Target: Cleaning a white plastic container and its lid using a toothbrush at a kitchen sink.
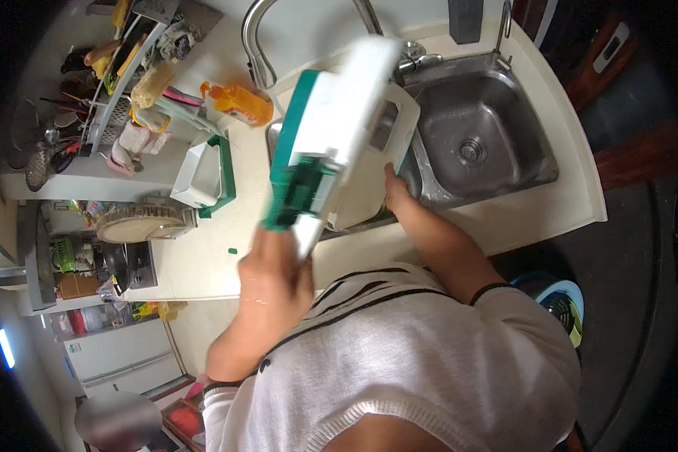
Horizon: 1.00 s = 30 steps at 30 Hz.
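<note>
My left hand (277,282) grips a long green-and-white plastic piece (339,113) by its green end, held up over the counter and sink. Motion blurs this piece, so its exact kind is unclear. Behind it, a cream plastic board or bin with a handle cut-out (367,181) leans in the left sink basin (415,175). My right hand (398,189) holds that cream piece at its right edge; some of the fingers are hidden. To the left on the counter stands a white plastic box (198,175) against a green plastic frame (226,175).
The right steel basin (469,135) adjoins, with a curved faucet (254,39) behind. An orange pump bottle (240,104) stands by the wall. Utensils and gloves hang from a rack (118,85). A round wooden chopping block (141,222) and a small green piece (233,251) are farther left.
</note>
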{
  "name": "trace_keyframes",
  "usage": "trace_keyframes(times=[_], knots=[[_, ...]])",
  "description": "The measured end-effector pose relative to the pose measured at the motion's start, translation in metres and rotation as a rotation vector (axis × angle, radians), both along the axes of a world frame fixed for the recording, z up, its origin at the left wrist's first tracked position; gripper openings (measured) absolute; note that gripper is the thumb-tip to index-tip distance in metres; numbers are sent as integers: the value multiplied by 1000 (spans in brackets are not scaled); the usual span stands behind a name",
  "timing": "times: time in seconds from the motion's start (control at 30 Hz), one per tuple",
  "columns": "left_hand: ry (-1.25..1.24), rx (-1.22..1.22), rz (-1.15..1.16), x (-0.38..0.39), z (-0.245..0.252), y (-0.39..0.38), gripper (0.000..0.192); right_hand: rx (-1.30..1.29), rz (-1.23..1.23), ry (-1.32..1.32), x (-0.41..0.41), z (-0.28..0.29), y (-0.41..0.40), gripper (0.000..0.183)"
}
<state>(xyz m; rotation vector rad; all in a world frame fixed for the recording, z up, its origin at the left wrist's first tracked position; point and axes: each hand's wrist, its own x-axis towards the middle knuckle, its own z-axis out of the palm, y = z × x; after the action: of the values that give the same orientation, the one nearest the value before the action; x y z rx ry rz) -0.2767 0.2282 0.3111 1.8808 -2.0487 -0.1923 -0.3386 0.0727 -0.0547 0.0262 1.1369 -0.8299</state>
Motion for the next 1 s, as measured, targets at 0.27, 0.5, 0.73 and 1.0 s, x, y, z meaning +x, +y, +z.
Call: trace_keyframes(times=[0.27,0.5,0.73,1.0], knots=[[-236,117,-338,-41,6,-7,71,-253,46,-74,5,41,-63,48],[-357,78,-447,-41,12,-2,57,-366,135,-98,28,36,-77,48],[-232,83,-375,-27,8,6,67,-418,211,-76,18,5,-61,47],[-118,68,-337,-2,29,27,57,-518,269,-46,0,-6,-55,47]])
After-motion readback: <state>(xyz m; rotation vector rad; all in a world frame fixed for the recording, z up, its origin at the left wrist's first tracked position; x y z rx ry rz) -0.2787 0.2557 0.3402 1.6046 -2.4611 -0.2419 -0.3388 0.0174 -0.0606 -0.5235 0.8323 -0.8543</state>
